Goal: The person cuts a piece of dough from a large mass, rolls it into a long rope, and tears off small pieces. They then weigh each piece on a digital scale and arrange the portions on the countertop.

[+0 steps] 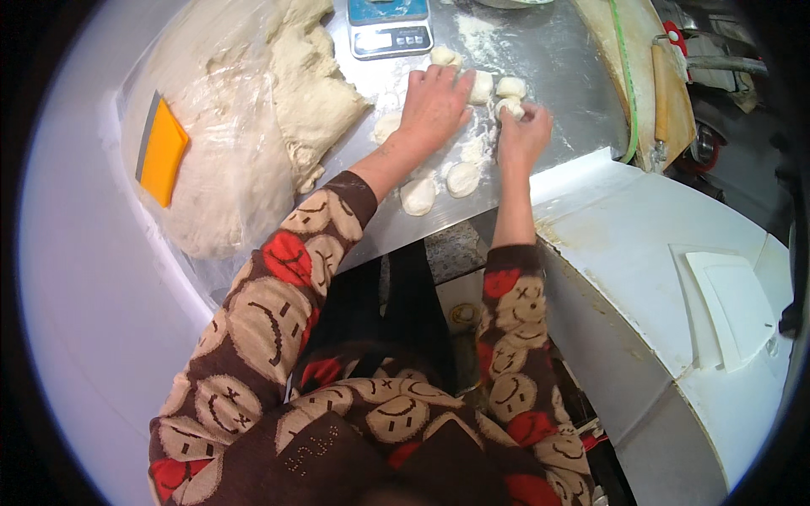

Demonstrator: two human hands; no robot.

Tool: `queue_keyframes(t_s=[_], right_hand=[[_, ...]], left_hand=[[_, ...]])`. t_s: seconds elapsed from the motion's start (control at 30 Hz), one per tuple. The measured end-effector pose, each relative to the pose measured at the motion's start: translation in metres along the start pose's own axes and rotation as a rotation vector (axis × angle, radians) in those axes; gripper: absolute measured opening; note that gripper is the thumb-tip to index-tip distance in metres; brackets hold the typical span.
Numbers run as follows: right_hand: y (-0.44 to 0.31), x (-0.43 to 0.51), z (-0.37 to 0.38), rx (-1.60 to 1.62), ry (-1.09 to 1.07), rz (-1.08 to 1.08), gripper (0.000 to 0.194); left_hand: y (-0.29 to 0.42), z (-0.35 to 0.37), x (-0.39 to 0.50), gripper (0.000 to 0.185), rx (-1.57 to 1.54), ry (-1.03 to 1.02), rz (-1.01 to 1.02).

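Observation:
My right hand [525, 133] pinches a small dough piece [509, 109] between thumb and fingers, just above the floured metal tabletop. My left hand [438, 104] is palm down over the table, its fingertips against or close to a dough piece [445, 57]; what lies under the palm is hidden. Between the hands is a squarish dough piece [481, 87], with another dough piece [511, 86] touching the one in my right hand. Nearer me sit two flattened dough rounds, a left round [417, 196] and a right round [463, 179]. A further round [387, 128] shows partly beside my left wrist.
A large dough mass [316, 82], partly under clear plastic, fills the left side; an orange scraper [163, 152] lies on it. Behind my left hand stands a digital scale [391, 39]. A wooden board [645, 82] and a wooden-handled tool [660, 95] are at the right.

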State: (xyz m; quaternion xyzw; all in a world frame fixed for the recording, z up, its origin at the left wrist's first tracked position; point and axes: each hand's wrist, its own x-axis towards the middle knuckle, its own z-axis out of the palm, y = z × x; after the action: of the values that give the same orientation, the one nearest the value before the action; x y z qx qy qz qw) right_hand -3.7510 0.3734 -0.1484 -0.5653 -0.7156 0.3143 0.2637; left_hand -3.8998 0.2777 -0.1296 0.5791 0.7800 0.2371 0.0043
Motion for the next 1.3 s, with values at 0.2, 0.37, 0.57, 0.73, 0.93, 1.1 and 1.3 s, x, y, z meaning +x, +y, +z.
queue_keyframes(t_s=[0.2, 0.37, 0.57, 0.73, 0.93, 1.1, 1.3], right_hand=[[0.017, -0.028, -0.012, 0.658, 0.059, 0.208, 0.037], [0.009, -0.027, -0.016, -0.065, 0.044, -0.123, 0.048], [-0.015, -0.022, -0.027, 0.666, 0.061, 0.198, 0.041], [-0.017, -0.024, -0.049, 1.665, -0.064, 0.548, 0.047], [-0.004, -0.028, -0.044, 0.686, 0.061, 0.453, 0.045], [0.010, -0.027, -0.034, -0.228, 0.147, 0.253, 0.042], [0.017, -0.016, -0.020, -0.603, 0.158, 0.096, 0.049]], left_hand=[[0.017, 0.026, 0.033, 0.057, -0.089, -0.076, 0.013], [0.012, 0.026, 0.015, 0.049, -0.470, -0.080, -0.039], [0.010, 0.012, -0.022, 0.046, -0.683, -0.118, -0.081], [0.014, 0.008, -0.022, 0.048, -0.782, -0.053, -0.170], [0.007, 0.000, -0.021, 0.040, -0.652, -0.129, -0.148], [0.020, 0.005, -0.009, 0.040, -0.232, -0.386, -0.062], [0.030, 0.023, 0.002, 0.064, 0.076, -0.242, 0.148]])
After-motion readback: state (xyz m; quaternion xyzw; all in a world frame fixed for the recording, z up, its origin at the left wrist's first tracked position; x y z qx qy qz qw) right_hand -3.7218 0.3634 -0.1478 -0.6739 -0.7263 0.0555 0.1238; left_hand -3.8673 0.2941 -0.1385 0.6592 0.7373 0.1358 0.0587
